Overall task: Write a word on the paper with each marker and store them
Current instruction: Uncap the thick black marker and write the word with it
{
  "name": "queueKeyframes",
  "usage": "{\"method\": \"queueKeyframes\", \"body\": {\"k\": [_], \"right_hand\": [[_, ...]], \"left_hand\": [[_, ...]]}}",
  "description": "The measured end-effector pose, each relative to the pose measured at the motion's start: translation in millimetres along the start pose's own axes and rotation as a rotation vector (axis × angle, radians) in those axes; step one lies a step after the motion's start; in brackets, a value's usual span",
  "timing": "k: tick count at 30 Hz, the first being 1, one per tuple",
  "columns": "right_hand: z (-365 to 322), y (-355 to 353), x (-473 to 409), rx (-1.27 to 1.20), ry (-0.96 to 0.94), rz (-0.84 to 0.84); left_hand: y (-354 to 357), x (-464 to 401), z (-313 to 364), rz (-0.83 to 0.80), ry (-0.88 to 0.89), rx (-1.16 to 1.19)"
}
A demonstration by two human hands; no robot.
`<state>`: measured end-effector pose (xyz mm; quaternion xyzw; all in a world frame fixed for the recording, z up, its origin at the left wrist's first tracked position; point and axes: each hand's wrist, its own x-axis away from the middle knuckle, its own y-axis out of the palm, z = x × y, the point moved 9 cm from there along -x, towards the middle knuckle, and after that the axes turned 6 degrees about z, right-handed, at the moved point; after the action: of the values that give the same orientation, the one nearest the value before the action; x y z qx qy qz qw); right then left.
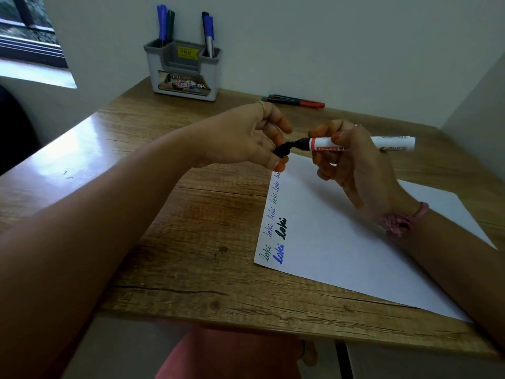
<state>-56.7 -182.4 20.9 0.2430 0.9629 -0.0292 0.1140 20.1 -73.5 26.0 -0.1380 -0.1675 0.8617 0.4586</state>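
Head view: left hand (pixel 246 138) pinches black cap (pixel 282 150); right hand (pixel 355 165) grips marker (pixel 393 143); organizer (pixel 183 72), loose pens (pixel 293 101) behind.

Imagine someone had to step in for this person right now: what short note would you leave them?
Left hand: pinches the black cap at the marker's tip.
Right hand: grips the white marker over the paper.
Done: "loki" written several times along the paper's left edge; four markers stand in the holder.
Left: whether the cap is coming off or going on cannot be told. Two thin pens lie by the wall, not yet stored.
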Motion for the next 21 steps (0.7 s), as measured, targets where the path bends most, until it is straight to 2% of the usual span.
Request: {"method": "queueKeyframes", "body": {"k": [11,17,21], "right_hand": [[-10,-8,-1,0.002,-0.077,0.027],[-7,-1,1,0.051,-0.081,-0.059],[-19,-7,1,-0.017,-0.129,-0.012]], "left_hand": [[-7,0,5,0.052,0.025,0.015],[-3,2,10,0.016,0.049,0.028],[-15,3,14,0.088,0.048,0.179]]}}
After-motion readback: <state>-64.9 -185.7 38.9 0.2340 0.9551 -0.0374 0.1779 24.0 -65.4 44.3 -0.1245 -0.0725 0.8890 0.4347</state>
